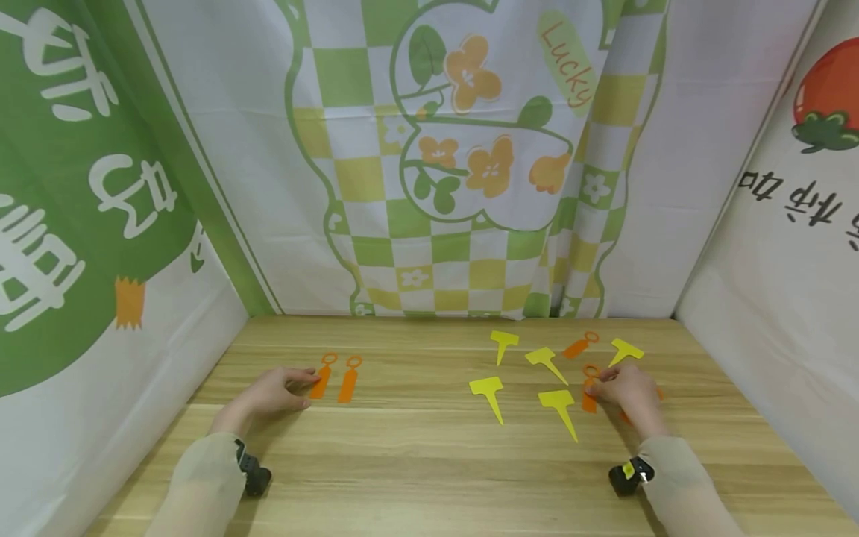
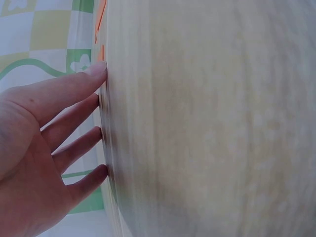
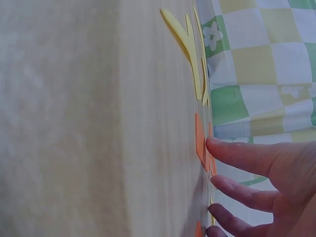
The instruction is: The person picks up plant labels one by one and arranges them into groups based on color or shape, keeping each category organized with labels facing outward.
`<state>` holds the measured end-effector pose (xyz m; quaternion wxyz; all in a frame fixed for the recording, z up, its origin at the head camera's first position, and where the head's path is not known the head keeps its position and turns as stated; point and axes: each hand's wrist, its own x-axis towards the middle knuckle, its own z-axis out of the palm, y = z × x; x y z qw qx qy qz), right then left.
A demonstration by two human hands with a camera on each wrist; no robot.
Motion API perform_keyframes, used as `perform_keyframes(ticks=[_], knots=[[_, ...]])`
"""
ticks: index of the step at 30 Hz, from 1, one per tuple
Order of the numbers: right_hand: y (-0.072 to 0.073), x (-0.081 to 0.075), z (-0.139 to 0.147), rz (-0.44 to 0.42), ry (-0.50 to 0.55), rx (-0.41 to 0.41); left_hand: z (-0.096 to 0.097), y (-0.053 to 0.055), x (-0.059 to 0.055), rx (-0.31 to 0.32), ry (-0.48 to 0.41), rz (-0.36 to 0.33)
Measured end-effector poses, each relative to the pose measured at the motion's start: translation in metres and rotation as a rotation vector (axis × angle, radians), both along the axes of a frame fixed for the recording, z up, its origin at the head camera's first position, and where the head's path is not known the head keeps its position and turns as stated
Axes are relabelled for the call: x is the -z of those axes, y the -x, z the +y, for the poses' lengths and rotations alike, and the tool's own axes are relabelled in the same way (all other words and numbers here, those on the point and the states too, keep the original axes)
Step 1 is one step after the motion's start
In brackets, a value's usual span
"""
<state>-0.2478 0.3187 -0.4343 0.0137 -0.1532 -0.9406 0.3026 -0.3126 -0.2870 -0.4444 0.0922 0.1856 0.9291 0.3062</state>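
Observation:
On the left of the table two orange tags with ring ends lie side by side. My left hand (image 1: 271,391) has its fingertips at the left tag (image 1: 321,383); the other tag (image 1: 347,385) lies just to its right. In the left wrist view the fingers (image 2: 81,140) are spread, with the tips down at the wood. Over on the right, my right hand (image 1: 629,394) reaches an orange tag (image 1: 589,401), its thumb (image 3: 237,152) touching the tag's edge. Part of another orange piece (image 1: 627,418) shows from beneath that hand, mostly hidden.
Several yellow T-shaped plant labels (image 1: 557,400) lie scattered right of centre, one (image 1: 625,349) just behind my right hand. Another orange tag (image 1: 576,348) lies farther back. The wooden table (image 1: 416,462) meets a patterned curtain (image 1: 470,253) behind and cloth walls at both sides.

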Motion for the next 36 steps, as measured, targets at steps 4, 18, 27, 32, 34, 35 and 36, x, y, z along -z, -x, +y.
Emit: perform_keyframes(ticks=[4,18,27,32,34,35,36], knots=[[0.0004,0.0005,-0.0004,-0.002,-0.012,0.010,0.0002,-0.0008,-0.0006,-0.004,0.003,0.003],[0.0043,0.0028,0.0010,-0.030,-0.064,0.021,-0.0012,0.0030,0.0018,0.002,0.017,0.019],[0.0035,0.0024,0.0002,-0.029,-0.071,0.038,0.0010,0.0007,0.0003,-0.006,0.021,0.020],[0.0041,0.0004,-0.0005,-0.042,-0.070,0.049,0.0009,0.0010,0.0005,-0.002,0.013,0.017],[0.0044,0.0003,-0.0006,-0.044,-0.075,0.054,0.0009,0.0011,0.0004,0.000,0.010,0.017],[0.0046,0.0005,-0.0006,-0.043,-0.079,0.057,0.0009,0.0010,0.0003,0.001,0.009,0.017],[0.0048,0.0009,-0.0004,-0.041,-0.083,0.060,0.0008,0.0010,0.0002,0.003,0.012,0.019]])
